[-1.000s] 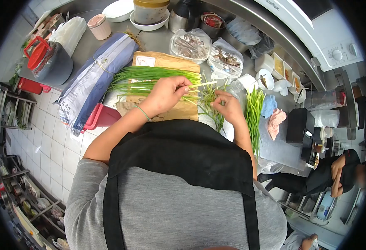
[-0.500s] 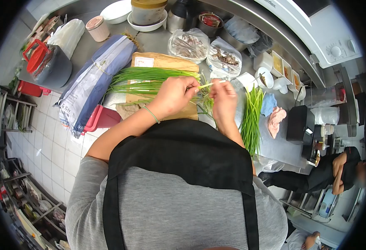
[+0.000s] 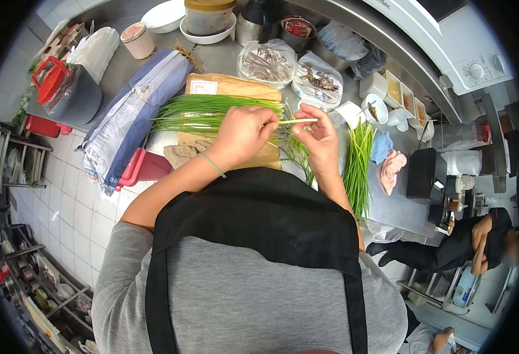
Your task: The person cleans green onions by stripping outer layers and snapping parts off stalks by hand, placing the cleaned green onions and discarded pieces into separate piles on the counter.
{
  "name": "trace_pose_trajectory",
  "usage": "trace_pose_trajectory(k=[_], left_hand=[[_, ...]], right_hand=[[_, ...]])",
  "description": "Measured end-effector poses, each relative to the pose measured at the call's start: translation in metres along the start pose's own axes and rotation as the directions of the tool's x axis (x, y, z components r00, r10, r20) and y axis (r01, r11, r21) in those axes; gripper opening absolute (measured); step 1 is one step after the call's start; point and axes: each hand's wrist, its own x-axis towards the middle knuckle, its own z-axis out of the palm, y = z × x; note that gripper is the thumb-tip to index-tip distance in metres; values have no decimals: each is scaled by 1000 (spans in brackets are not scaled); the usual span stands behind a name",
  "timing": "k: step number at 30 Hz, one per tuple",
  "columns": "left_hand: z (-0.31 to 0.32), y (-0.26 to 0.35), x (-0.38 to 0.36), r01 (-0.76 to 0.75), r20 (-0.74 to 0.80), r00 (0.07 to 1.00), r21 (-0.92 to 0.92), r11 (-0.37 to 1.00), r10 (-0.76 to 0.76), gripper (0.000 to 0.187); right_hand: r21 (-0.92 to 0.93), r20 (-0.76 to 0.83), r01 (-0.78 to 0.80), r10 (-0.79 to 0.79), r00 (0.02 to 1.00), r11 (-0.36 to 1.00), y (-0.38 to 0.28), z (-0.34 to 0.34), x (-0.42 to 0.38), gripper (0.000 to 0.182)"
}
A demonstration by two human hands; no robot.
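Note:
My left hand (image 3: 245, 133) pinches a thin chive stalk (image 3: 289, 122) between thumb and fingers, above the counter. The stalk's pale end reaches into my right hand (image 3: 321, 138), between its thumb and index finger, which are curled lightly around it. Under and beyond my left hand, a bunch of long green chives (image 3: 206, 106) lies on a brown paper bag (image 3: 265, 156). To the right of my right hand lies a second bunch of chives (image 3: 358, 171). Loose green trimmings (image 3: 298, 154) lie between my hands.
A long blue-and-white sack (image 3: 135, 112) lies left of the paper bag. Plastic bags with dark pieces (image 3: 265, 64) stand behind. A blue cloth (image 3: 381, 147), a pink cloth (image 3: 393, 171) and a black box (image 3: 426, 175) are at right. Another person (image 3: 448, 248) stands at far right.
My right hand has turned and its fingers have opened out somewhat, showing the stalk's pale end. My left hand keeps hold of the stalk in nearly the same place.

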Motion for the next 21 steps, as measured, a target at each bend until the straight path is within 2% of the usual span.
trace_pose_trajectory(k=[1,4,7,10,13,16,17,18,19,20,21], left_hand=[[0,0,0,-52,-23,998,83,995,54,7],[-1,1,-1,-124,-63,989,172,977,136,6],[-2,3,-1,-197,-94,970,233,952,224,6],[2,3,-1,-188,-95,970,279,942,222,5],[1,-3,-4,-160,-92,978,243,957,187,5],[-1,-7,-5,-103,-103,987,186,977,124,5],[-2,-8,-4,-44,-89,995,93,995,52,5],[-3,-8,-3,18,-67,998,-1,1000,-18,6],[-4,-8,-1,82,-40,996,-94,992,-86,6],[-6,-7,1,71,-34,997,-108,992,-75,6],[-6,-4,3,61,-27,998,-124,990,-65,6]], right_hand=[[1,15,-18,18,1000,1000,-2,3,1,35],[-272,101,73,-47,994,959,10,-12,8,30],[76,39,-140,138,990,987,14,-11,7,19],[394,-51,-271,315,948,878,9,-9,8,8],[462,-181,-202,315,932,864,7,-24,15,14],[418,-324,-148,299,897,897,11,-53,20,15],[202,-310,-151,209,927,968,28,-71,21,14],[-5,-237,-204,197,951,979,34,-74,19,15],[-215,-161,-231,198,967,949,38,-77,15,16],[-417,-86,-230,214,973,879,41,-80,11,19],[-346,0,-249,266,964,904,21,-59,5,27]])
